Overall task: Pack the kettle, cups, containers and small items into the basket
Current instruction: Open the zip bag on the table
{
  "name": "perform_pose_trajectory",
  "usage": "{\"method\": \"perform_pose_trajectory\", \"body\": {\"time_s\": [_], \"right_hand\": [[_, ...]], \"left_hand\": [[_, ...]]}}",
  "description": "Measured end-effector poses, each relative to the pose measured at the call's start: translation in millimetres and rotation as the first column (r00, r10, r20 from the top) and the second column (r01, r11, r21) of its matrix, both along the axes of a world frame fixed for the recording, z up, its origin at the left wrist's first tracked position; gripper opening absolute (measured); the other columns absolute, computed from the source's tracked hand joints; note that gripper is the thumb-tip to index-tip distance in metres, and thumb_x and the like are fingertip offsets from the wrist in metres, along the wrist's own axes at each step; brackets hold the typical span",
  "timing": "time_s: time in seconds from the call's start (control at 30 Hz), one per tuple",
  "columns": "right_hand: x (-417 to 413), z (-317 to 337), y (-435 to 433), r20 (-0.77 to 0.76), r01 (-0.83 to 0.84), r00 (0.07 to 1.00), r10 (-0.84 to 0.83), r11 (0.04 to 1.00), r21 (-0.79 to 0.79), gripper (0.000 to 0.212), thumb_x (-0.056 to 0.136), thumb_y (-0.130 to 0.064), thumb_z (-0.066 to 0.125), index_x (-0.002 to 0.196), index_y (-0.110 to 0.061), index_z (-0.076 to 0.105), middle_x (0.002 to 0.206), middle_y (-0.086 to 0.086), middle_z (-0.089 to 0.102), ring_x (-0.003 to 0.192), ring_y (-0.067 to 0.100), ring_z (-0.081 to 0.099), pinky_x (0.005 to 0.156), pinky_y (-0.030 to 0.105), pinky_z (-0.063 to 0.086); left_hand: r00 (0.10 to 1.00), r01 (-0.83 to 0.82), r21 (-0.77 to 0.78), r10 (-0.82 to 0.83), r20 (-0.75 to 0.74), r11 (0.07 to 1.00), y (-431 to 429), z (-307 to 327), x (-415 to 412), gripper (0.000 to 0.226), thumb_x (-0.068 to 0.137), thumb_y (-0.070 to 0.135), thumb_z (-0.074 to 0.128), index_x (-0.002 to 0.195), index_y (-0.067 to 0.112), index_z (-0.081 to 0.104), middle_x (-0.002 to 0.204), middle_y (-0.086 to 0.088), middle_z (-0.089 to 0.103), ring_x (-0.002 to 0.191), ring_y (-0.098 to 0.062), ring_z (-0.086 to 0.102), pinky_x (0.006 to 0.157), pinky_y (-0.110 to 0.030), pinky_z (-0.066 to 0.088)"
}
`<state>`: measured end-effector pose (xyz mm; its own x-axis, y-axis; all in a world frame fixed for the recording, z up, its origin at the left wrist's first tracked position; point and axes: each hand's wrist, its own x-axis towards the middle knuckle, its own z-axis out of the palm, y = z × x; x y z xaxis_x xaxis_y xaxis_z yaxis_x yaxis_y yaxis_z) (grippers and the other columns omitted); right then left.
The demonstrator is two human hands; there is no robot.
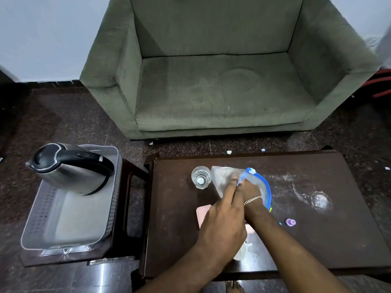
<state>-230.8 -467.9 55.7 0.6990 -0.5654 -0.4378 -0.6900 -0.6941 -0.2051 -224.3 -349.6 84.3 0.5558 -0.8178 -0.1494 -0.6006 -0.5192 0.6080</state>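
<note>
A steel kettle (pixel 69 170) with a black handle stands in the far end of the clear plastic basket (pixel 38 218) on a stool at the left. On the dark table (pixel 175 229), both hands meet over a clear zip bag (pixel 224 176) with a blue seal. My left hand (pixel 222 218) pinches the bag near its zipper. My right hand (pixel 250 192), wearing a bracelet, lies on the bag and grips it. A small glass (pixel 201 177) stands just left of the bag. A pink container (pixel 203 212) lies partly hidden under my left hand. A small purple cap (pixel 290 222) sits to the right.
A green armchair (pixel 222 81) stands behind the table. A second clear glass item (pixel 320 200) lies at the table's right among white smears. Something pale (pixel 241 253) shows beneath my left wrist. The floor is dark stone with scraps of litter.
</note>
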Motion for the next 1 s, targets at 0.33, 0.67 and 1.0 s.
{"method": "perform_pose_trajectory", "body": {"time_s": [0.33,0.67,1.0], "right_hand": [[12.1,6.1,-3.8,0.106,-0.201,0.978,0.180,0.947,0.249,0.031,0.099,-0.002,0.039,0.122,0.001,0.059,0.122,0.021,0.065,0.113,0.028,0.060,0.100,0.031,0.041],[-18.6,16.2,-2.7,0.448,-0.217,0.872,0.195,0.976,-0.001,0.025,0.085,-0.017,0.062,0.066,-0.016,0.046,0.070,0.011,0.064,0.072,0.032,0.058,0.065,0.037,0.040],[-32.7,13.5,-7.4,0.649,0.033,0.556,-0.519,0.794,0.607,0.011,0.091,-0.006,0.070,0.089,-0.015,0.078,0.083,0.004,0.077,0.074,0.013,0.069,0.068,0.034,0.055]], "left_hand": [[0.994,-0.111,0.088,0.108,0.033,0.990,1.5,-6.6,14.9,0.081,0.087,0.003,0.050,0.160,0.021,0.020,0.166,0.009,0.014,0.109,-0.034,0.065,0.089,-0.049,0.054],[0.982,-0.164,0.109,0.152,0.108,0.980,-0.2,-14.4,33.5,0.076,0.083,0.002,0.056,0.155,0.012,0.033,0.161,0.000,0.029,0.104,-0.036,0.068,0.082,-0.046,0.052],[0.982,-0.143,0.123,0.125,0.142,0.982,-1.6,-11.3,45.5,0.077,0.082,-0.003,0.052,0.154,0.014,0.031,0.163,0.002,0.025,0.103,-0.031,0.068,0.077,-0.042,0.051]]}}
